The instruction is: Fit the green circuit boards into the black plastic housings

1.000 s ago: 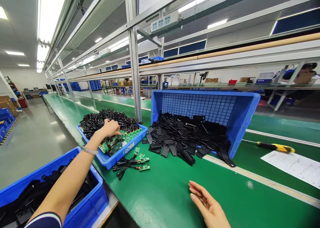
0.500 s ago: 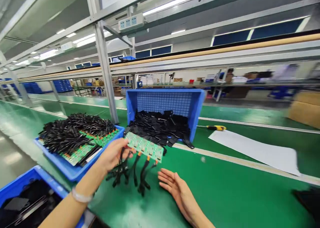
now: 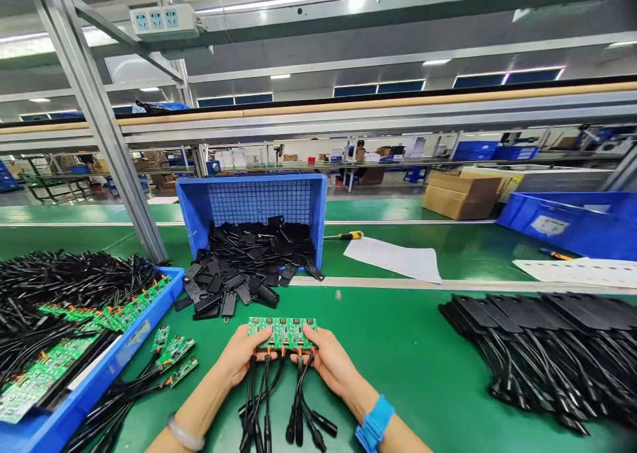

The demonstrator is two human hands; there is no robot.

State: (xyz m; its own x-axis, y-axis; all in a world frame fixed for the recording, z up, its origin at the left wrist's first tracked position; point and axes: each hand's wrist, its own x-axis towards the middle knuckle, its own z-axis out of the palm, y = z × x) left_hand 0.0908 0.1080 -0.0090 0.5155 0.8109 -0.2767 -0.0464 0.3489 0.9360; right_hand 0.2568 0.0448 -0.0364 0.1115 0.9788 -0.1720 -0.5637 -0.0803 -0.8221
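Observation:
A green circuit board panel (image 3: 283, 332) with black cables (image 3: 267, 400) hanging from its near edge is held level above the green bench. My left hand (image 3: 243, 352) pinches its left end, thumb on top and fingers beneath. At the right end, my right hand (image 3: 331, 359) grips it the same way. Behind the panel, a blue crate (image 3: 318, 207) lies on its side with black plastic cases (image 3: 259, 247) spilling out. A blue tray (image 3: 149, 314) at the left holds more boards and black cables. Several small boards with cables (image 3: 174, 352) lie beside that tray.
Black cases with cables (image 3: 527, 347) lie in a row at the right. Farther back are a yellow-black screwdriver (image 3: 352, 235), white paper (image 3: 395, 259), a cardboard box (image 3: 460, 195) and a blue bin (image 3: 562, 224). A metal post (image 3: 107, 128) rises at the left.
The view has turned right. The panel has moved from my left hand's hold at one end to both hands, and it now sits level. My right hand has closed on its right end.

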